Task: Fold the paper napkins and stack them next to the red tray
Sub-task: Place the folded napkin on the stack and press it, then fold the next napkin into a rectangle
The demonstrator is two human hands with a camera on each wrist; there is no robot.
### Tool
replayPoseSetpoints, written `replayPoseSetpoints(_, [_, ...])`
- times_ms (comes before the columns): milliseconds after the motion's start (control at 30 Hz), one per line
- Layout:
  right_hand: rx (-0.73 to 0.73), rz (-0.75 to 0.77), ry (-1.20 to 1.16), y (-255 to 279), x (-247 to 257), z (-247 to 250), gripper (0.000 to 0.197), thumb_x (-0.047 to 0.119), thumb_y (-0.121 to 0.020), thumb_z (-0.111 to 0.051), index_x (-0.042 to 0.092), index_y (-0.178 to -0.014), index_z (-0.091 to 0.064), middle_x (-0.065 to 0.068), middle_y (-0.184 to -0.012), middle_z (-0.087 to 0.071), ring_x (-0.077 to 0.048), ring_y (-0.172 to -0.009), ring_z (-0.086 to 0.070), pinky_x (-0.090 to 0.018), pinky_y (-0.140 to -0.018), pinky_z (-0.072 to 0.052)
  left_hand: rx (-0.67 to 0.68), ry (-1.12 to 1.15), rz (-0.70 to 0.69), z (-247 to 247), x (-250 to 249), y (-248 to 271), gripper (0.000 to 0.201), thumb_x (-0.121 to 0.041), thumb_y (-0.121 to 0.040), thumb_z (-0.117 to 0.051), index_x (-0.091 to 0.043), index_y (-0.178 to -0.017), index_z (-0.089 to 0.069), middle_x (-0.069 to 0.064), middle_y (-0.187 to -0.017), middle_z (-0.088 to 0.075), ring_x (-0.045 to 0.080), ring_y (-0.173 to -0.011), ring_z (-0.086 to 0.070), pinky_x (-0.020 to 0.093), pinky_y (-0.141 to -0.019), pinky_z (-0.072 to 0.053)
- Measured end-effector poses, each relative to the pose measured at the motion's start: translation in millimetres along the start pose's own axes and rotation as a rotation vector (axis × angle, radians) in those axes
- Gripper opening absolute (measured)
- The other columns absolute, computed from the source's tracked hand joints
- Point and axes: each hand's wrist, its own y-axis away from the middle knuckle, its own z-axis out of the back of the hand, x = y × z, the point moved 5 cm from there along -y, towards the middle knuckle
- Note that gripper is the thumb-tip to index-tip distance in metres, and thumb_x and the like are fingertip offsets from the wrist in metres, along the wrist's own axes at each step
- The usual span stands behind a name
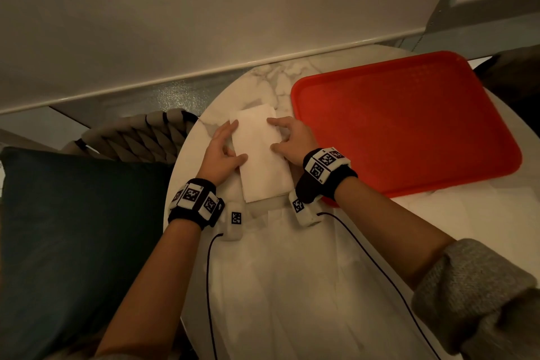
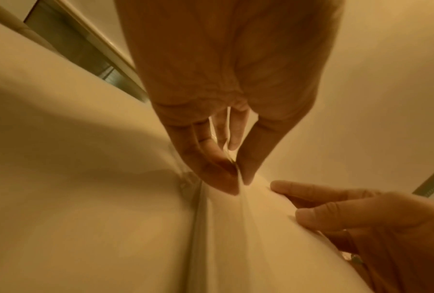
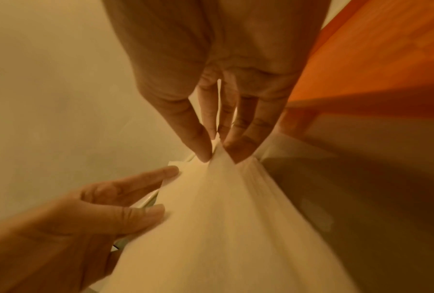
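Note:
A folded white napkin (image 1: 261,155) lies on the marble table (image 1: 263,79), just left of the red tray (image 1: 409,126). More folded layers show under its edges. My left hand (image 1: 238,140) pinches the napkin's left edge between thumb and fingers (image 2: 226,178). At the right edge my right hand (image 1: 273,134) holds it the same way, thumb and fingers (image 3: 203,150) closed on the paper (image 3: 223,218). The tray's rim (image 3: 373,49) runs close beside the right hand. Each wrist view also shows the other hand touching the napkin (image 2: 236,237).
Flat unfolded napkins (image 1: 286,272) cover the near part of the table under my forearms. A woven chair (image 1: 140,137) with a dark cushion (image 1: 73,228) stands at the left. A wall runs behind the table. Cables trail from both wrist cameras.

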Motion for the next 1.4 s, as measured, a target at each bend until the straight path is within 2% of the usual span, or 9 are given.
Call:
replayPoseSetpoints(133, [0.044,0.024,0.237,-3.1,-2.3,-7.2,0.063,0.000,-0.074,-0.069,0.013,-0.134,-0.054,-0.004,-0.130,-0.050,-0.021,-0.114,-0.052,-0.020,-0.096,-0.039,0.026,-0.190,0.003,-0.9,1.0,1.9,0.076,0.000,-0.079,-0.073,-0.011,-0.146,-0.038,0.005,-0.157,-0.022,0.011,-0.106,-0.058,0.021,-0.082,-0.050])
replayPoseSetpoints(233, [0.065,0.005,0.375,0.2,-0.8,-10.1,0.064,0.004,-0.075,-0.069,0.015,-0.136,-0.051,-0.003,-0.122,-0.043,-0.021,-0.109,-0.051,-0.025,-0.095,-0.043,0.026,-0.376,0.076,-0.6,-1.1,8.9,0.074,-0.018,-0.083,-0.073,-0.017,-0.148,-0.038,0.004,-0.157,-0.016,0.023,-0.128,-0.044,0.035,-0.102,-0.043])
replayPoseSetpoints(400, [0.114,0.060,0.349,44.5,23.4,25.8,0.053,0.019,-0.077,-0.076,0.019,-0.128,-0.060,-0.003,-0.111,-0.050,-0.012,-0.096,-0.045,-0.021,-0.085,-0.036,-0.024,-0.409,0.077,12.3,-21.2,49.0,0.059,-0.031,-0.089,-0.067,-0.022,-0.143,-0.043,0.006,-0.146,-0.032,0.025,-0.104,-0.057,0.035,-0.093,-0.048])
replayPoseSetpoints(600, [0.220,0.046,0.271,155.9,3.7,60.7,0.031,0.017,-0.078,-0.076,0.023,-0.108,-0.068,0.012,-0.079,-0.060,0.002,-0.063,-0.052,-0.009,-0.061,-0.038,-0.029,-0.344,0.037,-0.8,-26.7,168.1,0.017,-0.022,-0.088,-0.069,-0.021,-0.104,-0.068,-0.004,-0.092,-0.068,0.007,-0.067,-0.056,0.014,-0.063,-0.042])
replayPoseSetpoints(767, [0.392,-0.141,0.237,226.0,-43.4,25.1,0.047,0.025,-0.078,-0.077,0.028,-0.121,-0.059,0.006,-0.104,-0.062,-0.008,-0.080,-0.062,-0.014,-0.071,-0.047,-0.007,-0.314,0.294,-54.1,8.8,255.7,0.020,-0.034,-0.083,-0.073,-0.023,-0.088,-0.057,-0.004,-0.071,-0.062,0.009,-0.064,-0.057,0.024,-0.060,-0.043])
replayPoseSetpoints(1033, [0.230,-0.190,0.178,244.8,-47.7,-7.6,0.075,0.026,-0.065,-0.086,0.028,-0.127,-0.043,0.000,-0.097,-0.058,-0.014,-0.083,-0.057,-0.019,-0.068,-0.044,-0.149,-0.238,0.280,-84.8,20.3,280.7,0.045,-0.028,-0.076,-0.080,-0.017,-0.101,-0.044,-0.001,-0.082,-0.049,0.008,-0.070,-0.046,0.014,-0.056,-0.031])
replayPoseSetpoints(1167, [0.262,-0.283,0.088,254.3,-47.8,-16.6,0.030,0.027,-0.063,-0.088,0.019,-0.078,-0.063,0.006,-0.062,-0.061,-0.010,-0.058,-0.058,-0.020,-0.060,-0.043,-0.216,-0.097,0.309,-74.6,21.5,288.7,0.046,-0.027,-0.075,-0.082,-0.014,-0.104,-0.049,0.003,-0.081,-0.054,0.015,-0.070,-0.052,0.018,-0.060,-0.040])
replayPoseSetpoints(1233, [0.350,-0.288,0.008,263.7,-46.8,-25.7,0.034,0.025,-0.067,-0.085,0.015,-0.057,-0.054,0.004,-0.050,-0.053,-0.014,-0.052,-0.052,-0.026,-0.061,-0.043,-0.243,-0.011,0.329,-68.4,22.4,297.2,0.042,-0.027,-0.076,-0.081,-0.015,-0.105,-0.052,0.004,-0.086,-0.057,0.017,-0.073,-0.055,0.018,-0.064,-0.043])
replayPoseSetpoints(1400, [0.382,-0.466,-0.504,278.5,-41.7,-33.3,0.030,0.021,-0.083,-0.069,0.002,-0.105,-0.066,-0.020,-0.106,-0.069,-0.033,-0.098,-0.065,-0.046,-0.094,-0.050,-0.328,0.093,0.325,-55.0,15.6,323.3,0.034,-0.034,-0.086,-0.071,-0.017,-0.112,-0.060,0.000,-0.108,-0.061,0.017,-0.094,-0.060,0.014,-0.073,-0.043])
